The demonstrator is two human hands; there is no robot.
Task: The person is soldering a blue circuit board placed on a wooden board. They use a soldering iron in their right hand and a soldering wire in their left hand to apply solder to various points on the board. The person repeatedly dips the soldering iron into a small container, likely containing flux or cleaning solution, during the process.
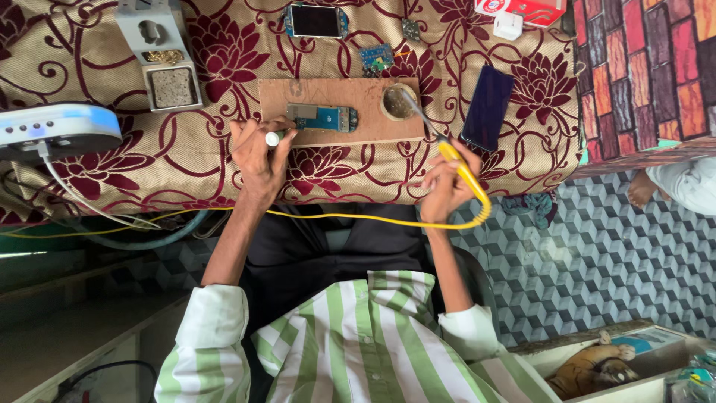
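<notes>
Small phone-repair workbench indicated: circuit boards [322,117], soldering iron [456,160], iron stand [160,52], phone [487,108] laid on floral cloth [186,149].

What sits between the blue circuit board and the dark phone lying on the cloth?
In the head view, a small round tin sits between the circuit board and the phone, with the soldering iron tip reaching into it.
</notes>
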